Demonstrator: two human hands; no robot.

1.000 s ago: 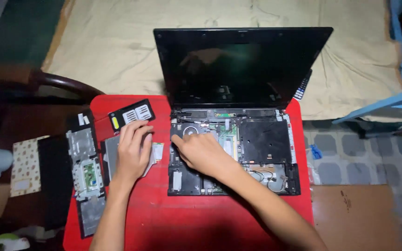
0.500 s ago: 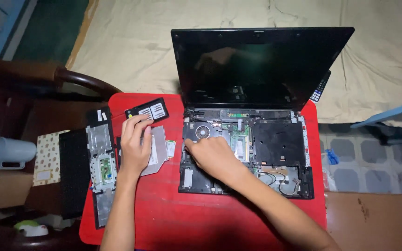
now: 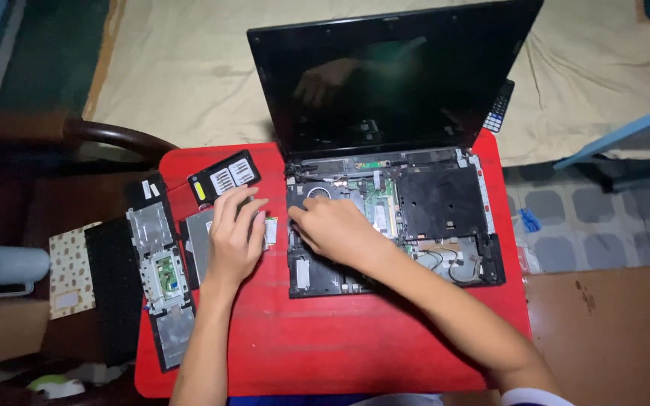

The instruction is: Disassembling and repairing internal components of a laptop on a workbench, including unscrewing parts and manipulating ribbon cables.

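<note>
Since half a second ago the view has slid leftward and the left hand (image 3: pixel 236 237) has settled lower, while the right hand (image 3: pixel 332 225) has barely shifted on the open laptop base (image 3: pixel 445 218). Now the left hand lies palm-down on the silver drive (image 3: pixel 195 240), fingers (image 3: pixel 253 210) a little spread and flat, pinching nothing; it seems to be steadying that loose part so it does not slide on the red tabletop (image 3: pixel 340 338). The right hand reaches into the left end of the stripped base, beside the round fan (image 3: pixel 317 193) and the green memory board (image 3: pixel 380 210); its fingers are curled down toward the chassis, and whether they pinch a screw or a part I cannot tell, since the hand covers the spot. The laptop sits at the back of the tabletop with its dark screen (image 3: pixel 393 83) tilted up and back, which leaves the base exposed from above. Removed pieces are laid out to the left, apart from the work: a black cover with pale labels (image 3: pixel 223 178) just above the left hand, a long metal palm-rest plate (image 3: pixel 161 267) near the left edge, and the black keyboard (image 3: pixel 112 289) beside it, partly off the tabletop. A pale mug (image 3: pixel 5 267) lies farther left, on its side.
</note>
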